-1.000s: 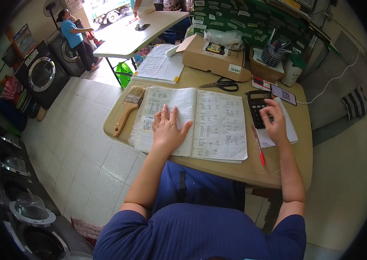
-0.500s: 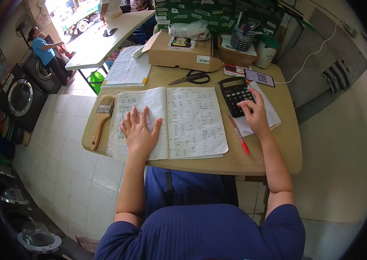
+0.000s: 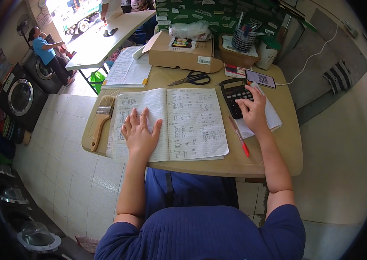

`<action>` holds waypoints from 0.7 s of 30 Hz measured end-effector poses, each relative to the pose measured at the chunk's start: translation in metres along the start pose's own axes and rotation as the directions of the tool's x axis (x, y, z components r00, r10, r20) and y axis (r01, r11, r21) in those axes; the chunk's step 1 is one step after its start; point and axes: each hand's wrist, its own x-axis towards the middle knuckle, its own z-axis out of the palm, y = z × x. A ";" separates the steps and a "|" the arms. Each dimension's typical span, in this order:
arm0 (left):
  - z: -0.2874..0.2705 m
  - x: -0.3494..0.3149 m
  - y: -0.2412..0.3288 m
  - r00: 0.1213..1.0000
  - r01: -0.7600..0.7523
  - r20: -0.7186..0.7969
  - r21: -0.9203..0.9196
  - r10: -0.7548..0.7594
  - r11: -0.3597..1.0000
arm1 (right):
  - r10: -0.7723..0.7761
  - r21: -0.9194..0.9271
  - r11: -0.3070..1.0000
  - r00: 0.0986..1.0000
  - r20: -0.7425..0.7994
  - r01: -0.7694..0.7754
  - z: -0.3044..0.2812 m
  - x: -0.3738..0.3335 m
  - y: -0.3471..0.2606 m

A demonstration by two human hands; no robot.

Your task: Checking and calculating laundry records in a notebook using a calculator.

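Observation:
My left hand (image 3: pixel 141 135) lies flat with spread fingers on the left page of an open, handwritten notebook (image 3: pixel 197 130). My right hand (image 3: pixel 255 112) is over a black calculator (image 3: pixel 230 99), its fingers bent and apart at the keys, holding nothing; it covers part of the keypad. Folded white paper (image 3: pixel 273 117) lies partly beneath the calculator and that hand. A red-capped pen (image 3: pixel 240 138) rests on the table between the notebook and my right forearm. Left of the notebook lies a wide paintbrush (image 3: pixel 101 122) with a wooden handle.
Black-handled scissors (image 3: pixel 197 78) lie beyond the notebook, before a cardboard box (image 3: pixel 181 56). A phone (image 3: pixel 260 78) on a white cable sits behind the calculator. Papers (image 3: pixel 127 69) and a pen basket (image 3: pixel 243 41) stand farther back. Front-loading washers (image 3: pixel 19 97) line the left wall near another person (image 3: pixel 45 51).
The fingers of my right hand have shifted slightly over the calculator keys, and its display looks blank now. My left hand stays in place on the page.

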 end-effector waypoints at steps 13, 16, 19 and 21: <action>0.000 -0.008 -0.012 0.996 -0.083 -0.025 -0.068 0.082 0.994 | 0.299 0.154 0.946 0.950 -0.089 -0.284 -0.024 -0.008 0.019; 0.004 -0.014 -0.011 0.996 -0.085 -0.032 -0.024 0.084 0.996 | 0.165 -0.074 0.983 0.986 -0.025 -0.167 -0.026 -0.011 0.027; 0.002 -0.020 -0.008 0.998 -0.070 0.002 0.015 0.070 0.997 | 0.215 -0.078 0.975 0.975 0.050 -0.210 -0.024 -0.012 0.025; -0.002 -0.026 -0.006 0.999 -0.042 0.023 0.012 0.041 0.999 | 0.368 0.250 0.894 0.928 0.059 -0.371 -0.018 -0.012 0.023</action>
